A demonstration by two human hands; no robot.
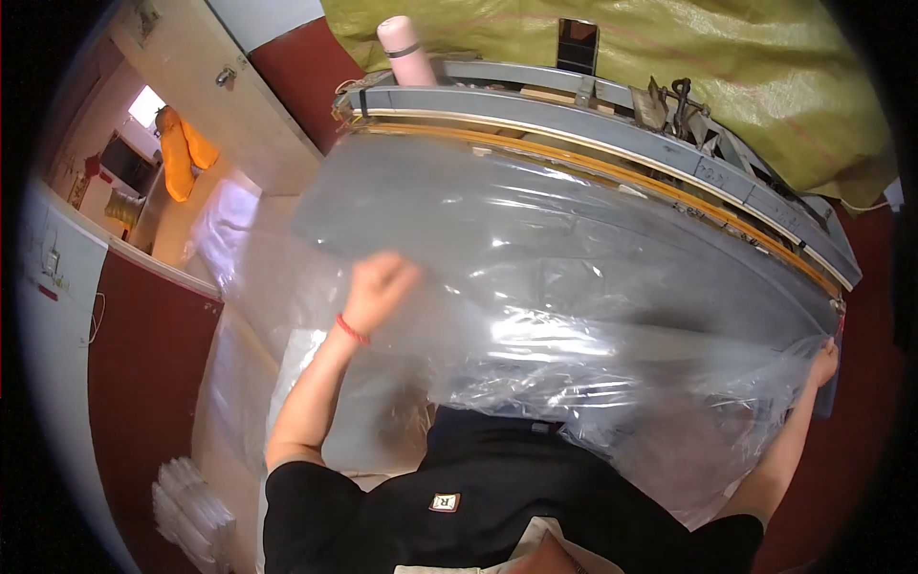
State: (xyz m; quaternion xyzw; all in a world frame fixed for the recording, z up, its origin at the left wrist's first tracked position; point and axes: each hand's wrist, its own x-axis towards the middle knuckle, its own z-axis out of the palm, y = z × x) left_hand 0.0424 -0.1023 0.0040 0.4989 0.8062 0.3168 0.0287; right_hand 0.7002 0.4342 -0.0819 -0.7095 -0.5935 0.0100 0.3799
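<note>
Red-floored workroom, a grey bench with a long sealing bar under a yellow-green tarp (669,57).
Left hand (378,287) fisted, bunching the clear plastic sheet (535,287) spread across the grey bench (574,230); right hand (822,364) pinches its far corner. Even tension from both hands would likely keep it flat against the sealing bar (612,143); pink flask (406,53) behind.

Large clear transparent plastic film sheet (574,277): glossy, crinkled, streaked with white glare. Spread wide across grey curved table surface, from far yellow-edged rail down to near edge at person's torso. Left portion lifted and bunched at clenched left hand (381,285); right near corner pinched at right hand (822,364), far right. Near edge gathered in loose folds, draping over table edge. Grey surface visible through film.
</note>
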